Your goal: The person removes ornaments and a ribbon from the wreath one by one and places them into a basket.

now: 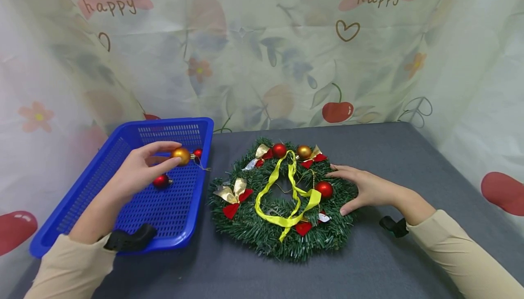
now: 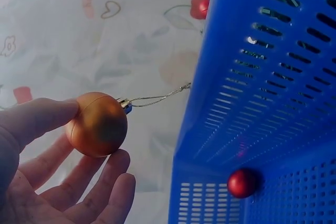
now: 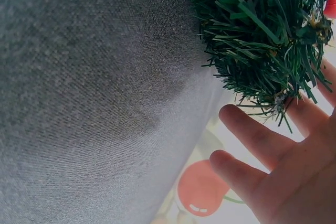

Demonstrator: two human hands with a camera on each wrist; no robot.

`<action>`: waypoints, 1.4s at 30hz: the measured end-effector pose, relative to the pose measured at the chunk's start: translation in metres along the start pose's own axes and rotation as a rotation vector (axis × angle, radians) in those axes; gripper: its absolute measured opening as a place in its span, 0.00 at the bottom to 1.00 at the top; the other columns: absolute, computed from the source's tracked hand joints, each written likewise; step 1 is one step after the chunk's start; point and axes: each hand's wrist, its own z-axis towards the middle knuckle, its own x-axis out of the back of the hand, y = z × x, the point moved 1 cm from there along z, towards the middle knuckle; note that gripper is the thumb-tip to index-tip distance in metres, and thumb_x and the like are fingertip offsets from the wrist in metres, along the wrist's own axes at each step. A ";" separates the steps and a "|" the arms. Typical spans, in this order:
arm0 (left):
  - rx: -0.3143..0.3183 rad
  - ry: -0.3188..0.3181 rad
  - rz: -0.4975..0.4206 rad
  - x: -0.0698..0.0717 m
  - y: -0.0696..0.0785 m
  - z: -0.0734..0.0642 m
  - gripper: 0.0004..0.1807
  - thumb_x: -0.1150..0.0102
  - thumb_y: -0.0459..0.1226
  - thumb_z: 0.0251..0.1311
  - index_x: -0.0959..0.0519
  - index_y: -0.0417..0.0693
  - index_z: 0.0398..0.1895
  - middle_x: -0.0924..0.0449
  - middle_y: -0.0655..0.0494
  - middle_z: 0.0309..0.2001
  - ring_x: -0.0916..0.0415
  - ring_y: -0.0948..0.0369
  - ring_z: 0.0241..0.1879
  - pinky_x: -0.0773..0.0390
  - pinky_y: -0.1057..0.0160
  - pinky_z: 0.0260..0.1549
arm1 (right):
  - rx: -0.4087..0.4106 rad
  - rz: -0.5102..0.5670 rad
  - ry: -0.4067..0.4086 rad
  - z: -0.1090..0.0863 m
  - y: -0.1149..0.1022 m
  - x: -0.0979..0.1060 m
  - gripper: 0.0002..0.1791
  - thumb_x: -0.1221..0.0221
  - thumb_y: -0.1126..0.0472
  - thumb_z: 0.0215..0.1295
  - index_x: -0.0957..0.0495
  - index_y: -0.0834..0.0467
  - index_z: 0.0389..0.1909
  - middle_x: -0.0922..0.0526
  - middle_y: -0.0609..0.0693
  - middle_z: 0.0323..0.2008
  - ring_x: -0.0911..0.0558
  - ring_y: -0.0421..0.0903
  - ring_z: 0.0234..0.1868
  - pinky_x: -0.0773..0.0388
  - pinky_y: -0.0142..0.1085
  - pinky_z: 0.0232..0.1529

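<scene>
Over the blue basket [image 1: 190, 237], my left hand [image 1: 141, 164] pinches a gold Christmas ball [image 1: 180, 156] between thumb and fingertips. The ball's silver cap and string loop [image 2: 157, 99] point away from the palm in the left wrist view. My right hand [image 1: 365, 188] rests at the right side of a green tinsel wreath [image 1: 282, 250], its fingers spread and relaxed along the tinsel. On the wreath are red balls [image 1: 324, 190], a gold ball [image 1: 304, 152], gold and red bows [image 1: 234, 196] and a yellow ribbon [image 1: 273, 219] looped over the middle.
Red balls [image 1: 161, 181] lie inside the basket, one near its far right corner. The basket stands left of the wreath on a grey cloth-covered table [image 1: 393, 153]. A printed curtain [image 1: 254, 53] hangs behind and at both sides.
</scene>
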 end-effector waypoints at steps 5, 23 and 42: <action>0.004 0.010 0.017 0.003 -0.002 0.000 0.29 0.48 0.49 0.64 0.34 0.46 0.64 0.31 0.42 0.62 0.27 0.44 0.57 0.25 0.76 0.40 | -0.003 0.005 -0.004 0.000 0.001 0.000 0.48 0.31 0.39 0.42 0.34 0.56 0.64 0.46 0.63 0.70 0.42 0.67 0.68 0.36 0.63 0.58; 0.076 0.038 0.022 0.020 -0.030 0.010 0.31 0.50 0.51 0.65 0.36 0.43 0.66 0.33 0.38 0.62 0.29 0.42 0.57 0.35 0.38 0.59 | 0.002 0.004 -0.001 -0.001 0.001 -0.001 0.48 0.31 0.39 0.42 0.34 0.57 0.64 0.46 0.64 0.70 0.42 0.67 0.68 0.35 0.63 0.58; 0.106 0.009 0.108 0.028 -0.044 0.019 0.32 0.51 0.51 0.65 0.37 0.39 0.64 0.36 0.33 0.63 0.33 0.37 0.58 0.33 0.38 0.56 | -0.001 -0.001 -0.002 0.000 0.001 0.000 0.48 0.31 0.39 0.42 0.35 0.57 0.64 0.45 0.64 0.70 0.42 0.67 0.68 0.36 0.63 0.58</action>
